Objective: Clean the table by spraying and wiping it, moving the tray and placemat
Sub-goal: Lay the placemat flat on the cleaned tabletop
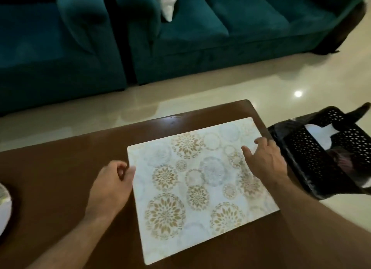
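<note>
A person's two bare hands work at a pale placemat (200, 188) printed with gold and grey flower rounds, lying flat and slightly askew on a dark brown wooden table (60, 178). The left hand (112, 186) is at the placemat's left edge, near its far corner, fingers curled and thumb over the rim, pinching that edge. The right hand (265, 160) rests on top of the placemat near its far right corner, fingers spread and fairly straight, palm down on the printed surface. The placemat sits toward the right part of the table, its far right corner close to the table's right edge. Just beyond that edge, right of the placemat, stands a black perforated plastic chair (325, 154), with something white showing through a gap in it. At the far left of the table, well apart from the placemat, a blurred white round thing (5, 204) is cut off by the frame; what it is cannot be told. Beyond the table lie a glossy cream floor (180, 92) and a teal sofa (220, 28) with a white cushion (167, 1).
</note>
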